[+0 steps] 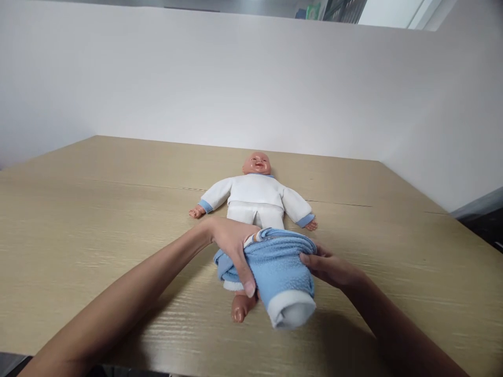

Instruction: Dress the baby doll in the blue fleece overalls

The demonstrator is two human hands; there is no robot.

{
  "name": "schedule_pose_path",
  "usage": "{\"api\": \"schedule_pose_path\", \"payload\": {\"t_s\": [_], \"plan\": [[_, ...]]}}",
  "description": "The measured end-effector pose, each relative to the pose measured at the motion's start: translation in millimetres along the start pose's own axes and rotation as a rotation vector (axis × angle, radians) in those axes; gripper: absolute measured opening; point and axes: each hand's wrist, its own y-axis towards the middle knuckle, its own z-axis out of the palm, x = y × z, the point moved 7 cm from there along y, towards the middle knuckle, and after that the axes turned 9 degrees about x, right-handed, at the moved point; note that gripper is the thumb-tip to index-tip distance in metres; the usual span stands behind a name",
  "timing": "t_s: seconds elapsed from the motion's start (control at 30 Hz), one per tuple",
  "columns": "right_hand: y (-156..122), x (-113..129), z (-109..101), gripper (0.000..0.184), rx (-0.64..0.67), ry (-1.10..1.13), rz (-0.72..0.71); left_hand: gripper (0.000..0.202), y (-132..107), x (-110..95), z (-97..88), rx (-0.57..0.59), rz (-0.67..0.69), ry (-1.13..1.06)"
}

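Note:
A baby doll (pixel 255 187) in a white top with blue cuffs lies on its back, head toward the wall. Blue fleece doll trousers (pixel 281 264) with white cuffs are bunched around its lower legs. One bare foot (pixel 241 308) sticks out below the left cuff; the other foot is hidden inside the right trouser leg, whose cuff faces me. My left hand (pixel 234 243) grips the trousers between the two legs, thumb on the cloth and most fingers hidden. At the right side, my right hand (pixel 329 266) pinches the gathered fabric between thumb and fingers.
The doll rests on a wide wooden table (pixel 118 225) with a seam running across it. A pale wall or partition (pixel 236 78) rises behind the table's far edge. Dark objects (pixel 483 222) stand beyond the right edge.

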Motion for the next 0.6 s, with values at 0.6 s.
{"api": "schedule_pose_path", "payload": {"t_s": [0.6], "plan": [[-4.6, 28.4, 4.5, 0.053, 0.018, -0.27, -0.1, 0.06, 4.4, -7.1, -5.1, -0.254, 0.097, 0.075]]}}
